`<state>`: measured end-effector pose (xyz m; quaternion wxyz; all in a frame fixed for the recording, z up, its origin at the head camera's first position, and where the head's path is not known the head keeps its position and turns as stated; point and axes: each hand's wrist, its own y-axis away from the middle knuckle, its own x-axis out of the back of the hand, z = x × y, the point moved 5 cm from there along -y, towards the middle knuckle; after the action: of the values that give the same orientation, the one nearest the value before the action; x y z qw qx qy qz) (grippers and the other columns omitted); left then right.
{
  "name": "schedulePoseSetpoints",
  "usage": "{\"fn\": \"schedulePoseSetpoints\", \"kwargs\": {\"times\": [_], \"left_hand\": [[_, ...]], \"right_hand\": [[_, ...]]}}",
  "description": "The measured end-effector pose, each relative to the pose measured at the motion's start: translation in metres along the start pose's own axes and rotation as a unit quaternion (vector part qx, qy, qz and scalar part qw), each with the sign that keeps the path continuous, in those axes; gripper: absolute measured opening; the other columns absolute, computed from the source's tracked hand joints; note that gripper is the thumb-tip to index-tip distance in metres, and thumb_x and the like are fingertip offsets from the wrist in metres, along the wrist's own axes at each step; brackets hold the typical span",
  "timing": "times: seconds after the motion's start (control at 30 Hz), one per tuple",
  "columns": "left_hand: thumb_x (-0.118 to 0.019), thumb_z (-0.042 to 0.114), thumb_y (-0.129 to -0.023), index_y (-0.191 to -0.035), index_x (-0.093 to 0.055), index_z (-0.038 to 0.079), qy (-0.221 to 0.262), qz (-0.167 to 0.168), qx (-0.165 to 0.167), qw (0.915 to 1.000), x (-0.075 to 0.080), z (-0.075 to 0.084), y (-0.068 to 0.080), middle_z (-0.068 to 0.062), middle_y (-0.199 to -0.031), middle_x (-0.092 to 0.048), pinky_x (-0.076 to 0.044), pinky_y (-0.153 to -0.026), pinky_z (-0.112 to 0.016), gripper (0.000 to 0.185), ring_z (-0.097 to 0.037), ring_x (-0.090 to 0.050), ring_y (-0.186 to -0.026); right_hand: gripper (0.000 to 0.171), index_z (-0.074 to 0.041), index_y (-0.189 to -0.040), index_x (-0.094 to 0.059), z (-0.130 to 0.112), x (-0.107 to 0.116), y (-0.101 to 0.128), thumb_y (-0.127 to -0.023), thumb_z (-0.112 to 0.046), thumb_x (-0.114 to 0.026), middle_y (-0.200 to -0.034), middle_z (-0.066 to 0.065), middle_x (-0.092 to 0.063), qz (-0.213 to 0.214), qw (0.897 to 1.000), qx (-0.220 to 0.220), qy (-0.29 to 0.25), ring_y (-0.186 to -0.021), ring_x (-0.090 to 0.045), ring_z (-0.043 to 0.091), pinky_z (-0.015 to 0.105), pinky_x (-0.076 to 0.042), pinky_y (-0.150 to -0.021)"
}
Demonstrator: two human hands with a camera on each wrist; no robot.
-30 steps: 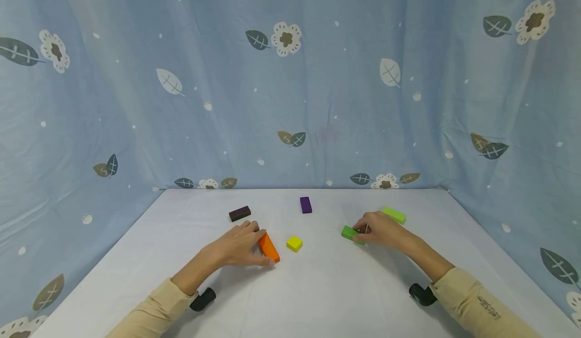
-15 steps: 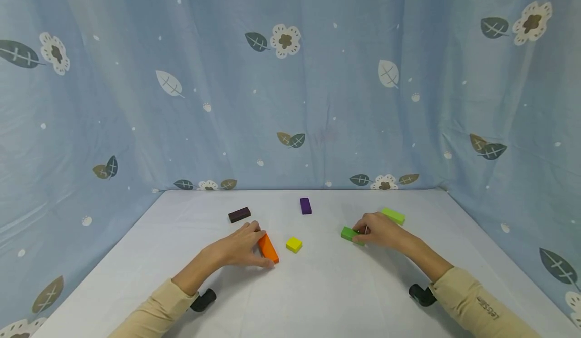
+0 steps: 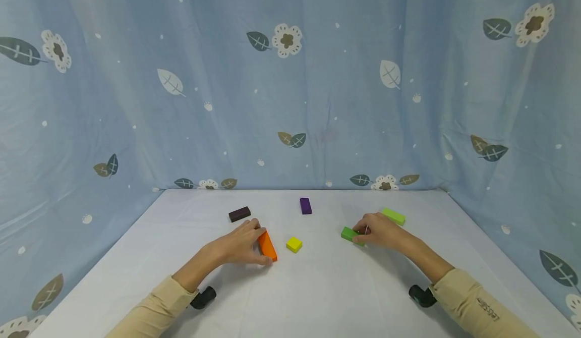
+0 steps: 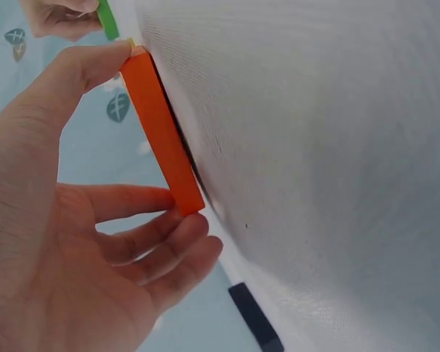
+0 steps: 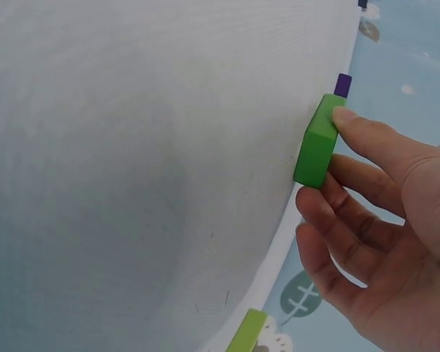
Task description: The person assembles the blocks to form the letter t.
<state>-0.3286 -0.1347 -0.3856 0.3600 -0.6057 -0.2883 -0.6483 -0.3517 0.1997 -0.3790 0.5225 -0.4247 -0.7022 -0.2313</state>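
Note:
My left hand [image 3: 240, 244] holds a long orange block [image 3: 267, 246], thumb at its near end and fingertips at its far end. In the left wrist view the orange block [image 4: 161, 132] spans the space between thumb and fingers, close to the white tabletop. On the right, my right hand [image 3: 381, 229] pinches a green block [image 3: 349, 234] between thumb and fingers. The right wrist view shows the green block [image 5: 319, 143] with the thumb on one side and fingertips on the other. A small yellow block [image 3: 294, 244] lies just right of the orange one.
A dark brown block [image 3: 239, 214] and a purple block [image 3: 306, 206] lie farther back on the white table [image 3: 308, 297]. A light green block [image 3: 394, 216] sits behind my right hand. Blue patterned cloth [image 3: 317, 101] hangs behind and at both sides.
The orange block and my left hand have shifted very slightly away and to the left. My right hand and the green block stay in place.

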Motion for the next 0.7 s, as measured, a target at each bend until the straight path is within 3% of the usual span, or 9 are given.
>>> {"fn": "schedulePoseSetpoints", "kwargs": {"times": [0.43,0.7], "left_hand": [[-0.062,0.065,-0.068,-0.120,-0.057,0.005,-0.004,0.020,-0.020,0.9996,0.010,0.002,-0.005,0.000,-0.097,-0.045,-0.040,-0.073,-0.024,0.080,-0.010,-0.039,-0.083],[-0.063,0.064,-0.068,-0.121,-0.056,0.006,0.002,0.028,-0.021,0.9994,0.014,0.005,-0.009,-0.001,-0.102,-0.048,-0.041,-0.076,-0.026,0.079,-0.011,-0.039,-0.086]], "right_hand": [[0.027,-0.010,-0.099,-0.071,0.002,0.000,0.000,-0.079,-0.028,-0.068,-0.076,-0.005,-0.057,0.000,1.000,0.000,-0.005,-0.065,-0.050,0.001,0.018,-0.042,-0.056],[0.026,-0.012,-0.098,-0.071,0.003,-0.002,0.000,-0.079,-0.029,-0.068,-0.076,-0.006,-0.057,0.000,1.000,-0.001,-0.002,-0.065,-0.049,0.001,0.018,-0.041,-0.056]]}}
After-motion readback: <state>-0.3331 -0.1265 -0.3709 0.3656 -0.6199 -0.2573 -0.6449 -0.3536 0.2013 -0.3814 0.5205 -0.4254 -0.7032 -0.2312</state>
